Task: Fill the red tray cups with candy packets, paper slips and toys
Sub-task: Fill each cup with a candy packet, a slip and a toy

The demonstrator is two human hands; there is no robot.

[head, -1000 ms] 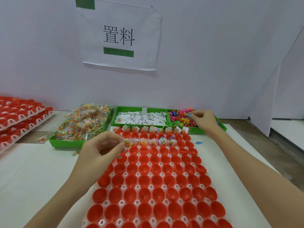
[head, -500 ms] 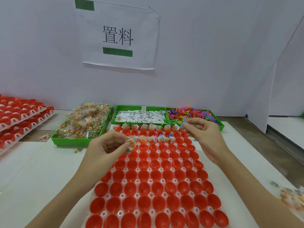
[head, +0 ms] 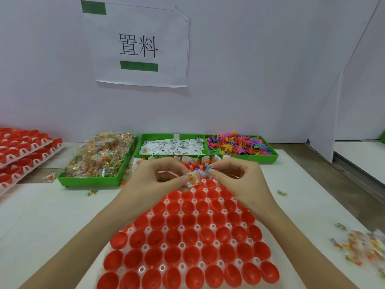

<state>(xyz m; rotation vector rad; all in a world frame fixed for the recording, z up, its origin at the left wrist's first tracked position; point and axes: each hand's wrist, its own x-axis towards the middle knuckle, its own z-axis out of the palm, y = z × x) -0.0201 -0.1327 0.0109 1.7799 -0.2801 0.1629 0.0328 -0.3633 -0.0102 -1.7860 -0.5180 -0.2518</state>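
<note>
The red tray of cups [head: 187,236] lies in front of me on the white table. Its far rows, partly hidden behind my hands, hold packets and paper slips. My left hand [head: 158,180] pinches a small candy packet [head: 192,180] above the far cups. My right hand [head: 235,180] pinches a blue toy figure [head: 207,170] right beside that packet. Behind the tray stand three green bins: candy packets [head: 98,159], paper slips [head: 173,146] and coloured toys [head: 239,146].
Stacked red cup trays [head: 20,151] sit at the far left. Loose candy packets [head: 358,247] lie at the right table edge, and single ones [head: 92,192] near the candy bin. A white wall with a paper sign [head: 137,46] closes the back.
My right hand came back from the toy bin with a blue toy and met my left hand over the tray's far rows. The left hand kept its candy packet.
</note>
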